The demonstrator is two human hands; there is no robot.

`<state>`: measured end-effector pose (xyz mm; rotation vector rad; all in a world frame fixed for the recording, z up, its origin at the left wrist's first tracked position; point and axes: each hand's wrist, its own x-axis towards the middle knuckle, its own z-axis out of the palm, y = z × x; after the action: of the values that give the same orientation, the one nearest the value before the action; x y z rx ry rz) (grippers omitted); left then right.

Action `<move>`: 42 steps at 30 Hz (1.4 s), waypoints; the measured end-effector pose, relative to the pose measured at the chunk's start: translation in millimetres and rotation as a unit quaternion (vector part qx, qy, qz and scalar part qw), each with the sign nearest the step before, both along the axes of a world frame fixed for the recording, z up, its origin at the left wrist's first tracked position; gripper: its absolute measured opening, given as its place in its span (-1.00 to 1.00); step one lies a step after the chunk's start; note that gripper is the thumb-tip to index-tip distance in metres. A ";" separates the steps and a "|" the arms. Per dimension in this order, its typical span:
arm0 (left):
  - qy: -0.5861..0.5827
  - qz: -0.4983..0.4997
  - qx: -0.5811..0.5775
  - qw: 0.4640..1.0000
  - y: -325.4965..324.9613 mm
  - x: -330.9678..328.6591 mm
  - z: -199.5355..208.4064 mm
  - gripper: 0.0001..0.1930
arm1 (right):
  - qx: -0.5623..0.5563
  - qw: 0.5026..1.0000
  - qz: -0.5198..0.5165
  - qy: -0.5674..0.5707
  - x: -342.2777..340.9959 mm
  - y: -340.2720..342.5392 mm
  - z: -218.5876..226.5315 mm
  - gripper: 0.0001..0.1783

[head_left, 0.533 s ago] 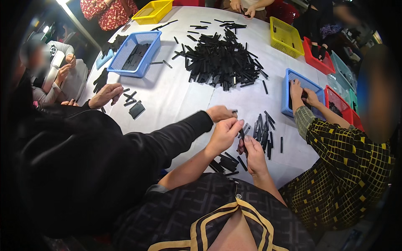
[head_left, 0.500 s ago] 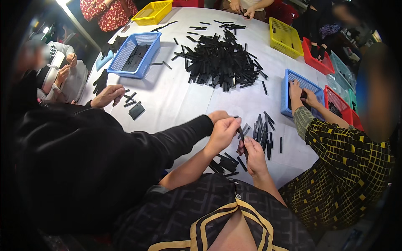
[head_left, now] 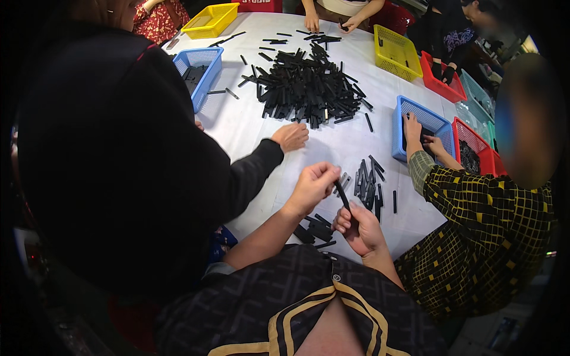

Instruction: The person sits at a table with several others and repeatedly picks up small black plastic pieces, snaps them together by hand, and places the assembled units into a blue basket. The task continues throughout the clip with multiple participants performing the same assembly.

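Above the white table (head_left: 368, 141), the left hand (head_left: 313, 187) pinches the upper end of a black strip (head_left: 342, 195), the right hand (head_left: 363, 230) gripping its lower end.

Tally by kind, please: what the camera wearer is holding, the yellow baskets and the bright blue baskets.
Black strip between the left hand and right hand: 1
Yellow baskets: 2
Bright blue baskets, one partly hidden: 2
Total: 5

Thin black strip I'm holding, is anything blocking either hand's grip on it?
Nothing visible blocks it: your bare left hand grips the upper end of the thin black strip, your bare right hand its lower part. A co-worker's black-sleeved hand is apart, nearer the pile of black strips.
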<state>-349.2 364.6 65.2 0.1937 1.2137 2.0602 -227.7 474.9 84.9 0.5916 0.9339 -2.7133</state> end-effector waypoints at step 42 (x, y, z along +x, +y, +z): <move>-0.053 0.083 -0.068 0.993 -10.9 6.4 -12.7 -0.79 | 0.326 0.943 0.030 0.060 7.7 -10.3 -6.5 -0.78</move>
<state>-342.7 353.7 52.5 -0.0836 1.3368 2.0901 -219.9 464.6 78.5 0.4863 1.8695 -2.3690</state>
